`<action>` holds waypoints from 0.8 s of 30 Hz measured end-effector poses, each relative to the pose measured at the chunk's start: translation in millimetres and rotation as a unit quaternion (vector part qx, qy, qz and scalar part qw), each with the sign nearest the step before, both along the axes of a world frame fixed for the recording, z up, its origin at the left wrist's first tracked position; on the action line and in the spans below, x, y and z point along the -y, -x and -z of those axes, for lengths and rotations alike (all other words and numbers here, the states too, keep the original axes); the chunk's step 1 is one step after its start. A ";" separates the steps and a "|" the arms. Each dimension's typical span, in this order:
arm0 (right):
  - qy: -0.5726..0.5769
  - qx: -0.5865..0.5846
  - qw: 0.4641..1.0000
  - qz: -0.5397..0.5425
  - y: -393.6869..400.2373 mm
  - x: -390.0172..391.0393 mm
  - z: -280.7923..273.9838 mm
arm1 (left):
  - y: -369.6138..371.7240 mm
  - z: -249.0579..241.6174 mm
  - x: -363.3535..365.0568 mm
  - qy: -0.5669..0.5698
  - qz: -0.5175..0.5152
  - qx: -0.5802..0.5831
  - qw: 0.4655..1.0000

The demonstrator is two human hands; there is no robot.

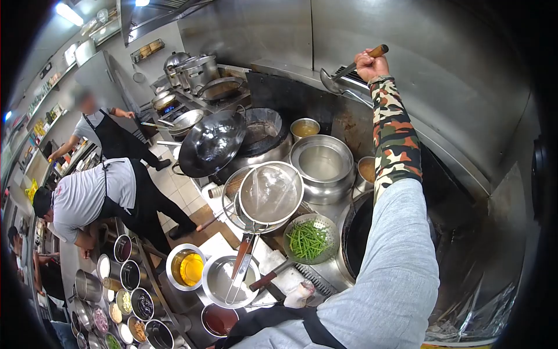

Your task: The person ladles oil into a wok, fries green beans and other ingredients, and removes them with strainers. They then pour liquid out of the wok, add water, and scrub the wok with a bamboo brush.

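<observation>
My right hand (370, 65) is raised at the back steel wall, its fingers closed round a ladle (332, 82) near the wooden end of its handle. The ladle's bowl hangs left of the fist. A camouflage sleeve (395, 134) covers my right forearm. Partly hidden under that arm is a dark wok (356, 238) on the stove. Beside it, green beans (308, 239) lie in a perforated strainer (330, 253) with a wooden handle. My left hand does not show clearly; a crumpled pinkish-white thing (299, 294) by the strainer's handle is hard to make out.
A steel pot (321, 187), a mesh strainer (271, 218) and a tilted wok (197, 166) stand left of the arm. A bowl of yellow liquid (172, 264) and several ingredient containers (145, 320) are at lower left. Two people (99, 192) work across the aisle.
</observation>
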State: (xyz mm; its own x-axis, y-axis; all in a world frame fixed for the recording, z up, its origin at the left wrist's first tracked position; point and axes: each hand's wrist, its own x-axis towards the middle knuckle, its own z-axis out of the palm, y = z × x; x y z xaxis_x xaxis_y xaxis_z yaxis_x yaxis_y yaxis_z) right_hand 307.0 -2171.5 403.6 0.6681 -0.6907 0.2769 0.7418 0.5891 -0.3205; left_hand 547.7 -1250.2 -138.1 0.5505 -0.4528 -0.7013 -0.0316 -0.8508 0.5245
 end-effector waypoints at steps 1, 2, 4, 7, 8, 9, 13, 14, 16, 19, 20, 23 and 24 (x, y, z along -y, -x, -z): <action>-0.010 0.013 1.000 0.002 4.9 3.3 2.1 | 1.9 -1.5 0.5 -0.004 -0.003 0.001 1.000; -0.021 0.025 0.999 0.004 8.2 6.2 4.8 | 2.9 -2.4 1.5 -0.008 -0.005 0.001 1.000; -0.031 0.032 0.999 0.006 13.5 3.0 9.8 | 3.7 -5.5 4.9 -0.010 -0.008 0.003 1.000; -0.013 0.075 0.997 0.032 19.9 10.0 15.9 | 5.2 -8.6 8.2 -0.015 -0.011 0.008 1.000; -0.012 0.078 0.996 0.032 21.6 12.7 16.0 | 4.7 -9.6 9.9 -0.016 -0.009 0.011 1.000; -0.028 0.092 0.995 0.040 23.4 16.2 16.8 | 5.3 -10.7 11.3 -0.017 -0.010 0.012 1.000; -0.084 0.109 0.989 0.061 31.7 34.0 17.7 | 5.6 -16.4 16.2 -0.019 -0.008 0.018 1.000; -0.084 0.111 0.988 0.061 35.5 35.4 19.6 | 5.6 -17.3 17.2 -0.020 -0.008 0.020 1.000; -0.077 0.050 0.996 -0.002 38.4 32.0 19.6 | 6.8 -18.7 18.1 -0.020 -0.012 0.020 1.000; -0.040 -0.078 0.994 -0.070 34.3 3.4 2.7 | 9.0 -19.2 18.8 -0.022 -0.016 0.019 0.999; -0.020 -0.150 0.983 -0.100 29.7 -8.3 -1.8 | 9.4 -19.0 18.8 -0.024 -0.017 0.019 0.999; 0.051 -0.237 0.967 -0.083 21.1 -11.5 14.4 | 9.8 -18.6 17.5 -0.024 -0.017 0.017 0.999; 0.087 -0.283 0.953 -0.069 17.4 -17.3 21.4 | 9.5 -18.7 17.1 -0.025 -0.016 0.016 0.999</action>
